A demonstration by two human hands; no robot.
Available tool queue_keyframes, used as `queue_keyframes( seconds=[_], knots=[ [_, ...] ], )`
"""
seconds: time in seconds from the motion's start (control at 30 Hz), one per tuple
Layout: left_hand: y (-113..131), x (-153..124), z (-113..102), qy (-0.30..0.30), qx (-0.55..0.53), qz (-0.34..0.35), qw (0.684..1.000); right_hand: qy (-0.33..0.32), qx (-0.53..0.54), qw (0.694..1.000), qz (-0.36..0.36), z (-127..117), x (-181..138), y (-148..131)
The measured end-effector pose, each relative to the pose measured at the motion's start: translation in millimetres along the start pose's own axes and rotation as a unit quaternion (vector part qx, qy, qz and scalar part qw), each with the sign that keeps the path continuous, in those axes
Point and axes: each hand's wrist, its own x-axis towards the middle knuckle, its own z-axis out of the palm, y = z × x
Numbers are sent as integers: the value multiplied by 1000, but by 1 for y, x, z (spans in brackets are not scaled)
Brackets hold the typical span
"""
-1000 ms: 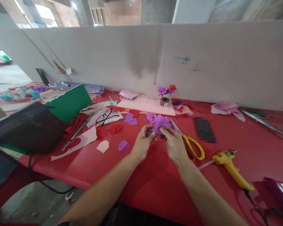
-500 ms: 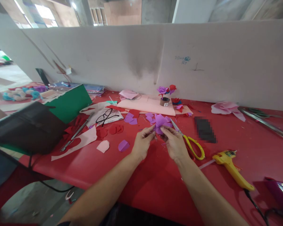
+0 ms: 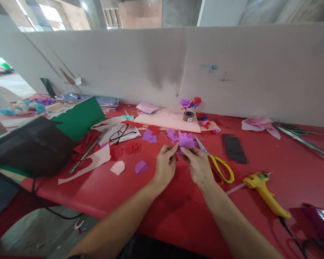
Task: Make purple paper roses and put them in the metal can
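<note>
Both my hands meet over the middle of the red table. My left hand and my right hand each pinch the base of a purple paper flower, whose petals fan upward above my fingertips. Loose purple petals lie just beyond my left hand, and one more purple petal lies to its left. Yellow-handled scissors rest right beside my right hand.
A yellow glue gun lies at the right with its cord trailing off. Black glasses, red petals, a pink sheet, a small vase of paper roses and a green board surround the spot. A grey wall backs the table.
My hands have drawn closer together on the flower, and its petals have bunched up narrower. My left hand shifted slightly right. Nothing else on the table moved.
</note>
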Motion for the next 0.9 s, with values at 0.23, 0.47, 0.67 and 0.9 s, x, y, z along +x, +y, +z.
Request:
queue_keyframes(
  seconds=[0.23, 0.47, 0.67, 0.9],
  knots=[
    [8, 6, -1, 1, -269, -229, 936, 16, -14, 1000, 10, -3, 3, 2],
    [10, 8, -2, 39, -331, -247, 910, -1, -33, 999, 9, -3, 5, 1],
    [8, 10, -5, 33, -283, -244, 927, -36, -56, 998, 10, -1, 1, -2],
    [4, 11, -8, 26, -268, -248, 930, -41, -72, 996, -41, -8, 7, 0]
  ],
)
